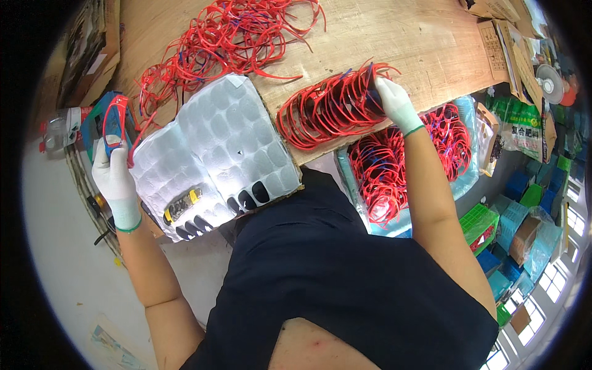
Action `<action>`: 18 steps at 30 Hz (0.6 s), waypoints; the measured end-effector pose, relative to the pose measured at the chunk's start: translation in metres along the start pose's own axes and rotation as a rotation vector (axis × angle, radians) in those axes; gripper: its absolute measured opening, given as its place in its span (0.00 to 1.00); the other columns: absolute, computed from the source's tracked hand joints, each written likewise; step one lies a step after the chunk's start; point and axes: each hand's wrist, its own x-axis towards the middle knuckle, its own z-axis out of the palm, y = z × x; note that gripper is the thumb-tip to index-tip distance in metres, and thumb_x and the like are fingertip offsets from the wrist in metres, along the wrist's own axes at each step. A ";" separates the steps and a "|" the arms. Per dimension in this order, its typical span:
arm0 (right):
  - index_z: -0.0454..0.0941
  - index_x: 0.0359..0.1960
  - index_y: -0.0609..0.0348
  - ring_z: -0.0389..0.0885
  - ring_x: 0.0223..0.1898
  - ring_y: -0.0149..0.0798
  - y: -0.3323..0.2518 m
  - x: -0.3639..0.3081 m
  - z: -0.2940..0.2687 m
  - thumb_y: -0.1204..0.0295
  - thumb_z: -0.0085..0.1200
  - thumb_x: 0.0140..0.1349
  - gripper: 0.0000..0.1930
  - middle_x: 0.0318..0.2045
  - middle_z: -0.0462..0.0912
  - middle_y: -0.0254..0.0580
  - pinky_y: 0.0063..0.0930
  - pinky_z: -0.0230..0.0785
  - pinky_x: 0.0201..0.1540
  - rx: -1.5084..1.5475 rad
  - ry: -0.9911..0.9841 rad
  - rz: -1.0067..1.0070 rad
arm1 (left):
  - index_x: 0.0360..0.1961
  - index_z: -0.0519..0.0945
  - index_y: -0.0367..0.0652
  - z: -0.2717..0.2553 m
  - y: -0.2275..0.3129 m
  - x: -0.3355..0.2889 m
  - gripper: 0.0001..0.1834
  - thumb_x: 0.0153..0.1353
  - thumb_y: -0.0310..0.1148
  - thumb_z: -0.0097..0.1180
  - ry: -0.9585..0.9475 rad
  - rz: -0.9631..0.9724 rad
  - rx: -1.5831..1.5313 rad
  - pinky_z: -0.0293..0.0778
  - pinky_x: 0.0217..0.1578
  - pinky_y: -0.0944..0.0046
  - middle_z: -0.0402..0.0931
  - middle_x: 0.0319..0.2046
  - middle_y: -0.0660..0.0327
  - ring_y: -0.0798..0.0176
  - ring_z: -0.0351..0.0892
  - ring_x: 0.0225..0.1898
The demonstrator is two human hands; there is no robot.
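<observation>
Raised at the left, my left hand [111, 163], in a white glove with a green cuff, pinches a red glasses frame [115, 114] with a blue part by the fingers. My right hand [394, 102], gloved the same way, is closed on the last pair at the right end of a row of red sunglasses [333, 108] with dark lenses; its fingertips are partly hidden. Between my hands lies a pale moulded tray [222, 132] with rounded pockets. Several dark lenses [246, 198] sit along its near edge, beside a yellow-and-black object [182, 205].
A tangled heap of red frames [228, 43] lies on the wooden table [382, 31]. Below the table's right edge, a blue lined bin [404, 166] holds more red glasses. Cardboard [509, 55], a small fan [550, 84] and stacked crates [478, 222] stand right. A plastic bottle [55, 131] is far left.
</observation>
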 end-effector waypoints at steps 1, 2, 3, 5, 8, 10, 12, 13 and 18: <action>0.80 0.53 0.63 0.83 0.52 0.60 -0.012 0.005 0.000 0.60 0.48 0.74 0.19 0.47 0.85 0.61 0.47 0.73 0.57 0.097 0.007 0.051 | 0.34 0.80 0.37 0.000 0.004 -0.005 0.06 0.63 0.23 0.51 -0.028 -0.003 -0.004 0.62 0.30 0.74 0.71 0.31 0.68 0.76 0.65 0.27; 0.80 0.54 0.63 0.83 0.52 0.59 -0.020 0.010 -0.002 0.59 0.47 0.74 0.20 0.47 0.85 0.60 0.46 0.73 0.57 0.092 -0.042 0.164 | 0.35 0.80 0.36 0.001 0.010 -0.008 0.06 0.63 0.23 0.50 -0.062 -0.004 -0.011 0.62 0.30 0.74 0.72 0.31 0.68 0.77 0.65 0.27; 0.80 0.54 0.62 0.83 0.52 0.59 -0.027 0.015 -0.004 0.59 0.46 0.74 0.20 0.48 0.85 0.60 0.45 0.73 0.57 0.087 -0.092 0.278 | 0.35 0.80 0.35 0.002 0.017 -0.012 0.07 0.63 0.23 0.50 -0.097 -0.006 -0.018 0.62 0.31 0.75 0.72 0.31 0.68 0.77 0.65 0.26; 0.81 0.53 0.61 0.82 0.52 0.59 -0.041 0.020 -0.007 0.57 0.44 0.75 0.21 0.48 0.85 0.59 0.45 0.73 0.56 0.050 -0.147 0.371 | 0.35 0.80 0.34 0.005 0.042 -0.022 0.06 0.63 0.23 0.50 -0.116 -0.066 -0.027 0.62 0.31 0.75 0.75 0.31 0.66 0.77 0.65 0.26; 0.83 0.48 0.61 0.81 0.51 0.61 -0.025 0.020 0.000 0.54 0.43 0.75 0.23 0.45 0.85 0.59 0.47 0.72 0.55 -0.090 -0.134 0.208 | 0.34 0.81 0.35 -0.007 0.042 -0.031 0.06 0.64 0.22 0.51 -0.174 0.055 0.051 0.61 0.33 0.77 0.76 0.39 0.64 0.78 0.64 0.28; 0.83 0.48 0.60 0.81 0.52 0.60 -0.035 0.020 -0.006 0.52 0.42 0.75 0.24 0.46 0.85 0.58 0.48 0.72 0.56 -0.050 -0.140 0.366 | 0.35 0.80 0.35 -0.020 0.038 -0.039 0.06 0.62 0.22 0.51 -0.211 0.243 0.202 0.63 0.33 0.76 0.76 0.42 0.62 0.77 0.65 0.28; 0.84 0.49 0.58 0.81 0.54 0.60 -0.031 0.017 -0.009 0.50 0.43 0.74 0.25 0.48 0.85 0.59 0.47 0.72 0.57 -0.188 -0.097 0.372 | 0.37 0.80 0.35 -0.040 0.031 -0.055 0.06 0.61 0.21 0.51 -0.290 0.232 0.259 0.65 0.31 0.75 0.76 0.40 0.63 0.77 0.66 0.28; 0.84 0.50 0.58 0.82 0.54 0.60 -0.035 0.014 -0.013 0.49 0.44 0.73 0.25 0.49 0.85 0.59 0.46 0.73 0.58 -0.195 -0.047 0.351 | 0.37 0.80 0.35 -0.049 0.026 -0.068 0.07 0.60 0.21 0.51 -0.324 0.193 0.249 0.65 0.31 0.75 0.75 0.40 0.63 0.77 0.67 0.28; 0.85 0.49 0.61 0.88 0.45 0.52 -0.130 -0.014 -0.019 0.59 0.54 0.72 0.18 0.41 0.88 0.56 0.41 0.77 0.52 -0.149 0.365 0.300 | 0.44 0.81 0.31 -0.083 0.016 -0.141 0.13 0.59 0.21 0.51 -0.357 -0.453 -0.178 0.76 0.38 0.70 0.84 0.48 0.51 0.65 0.83 0.37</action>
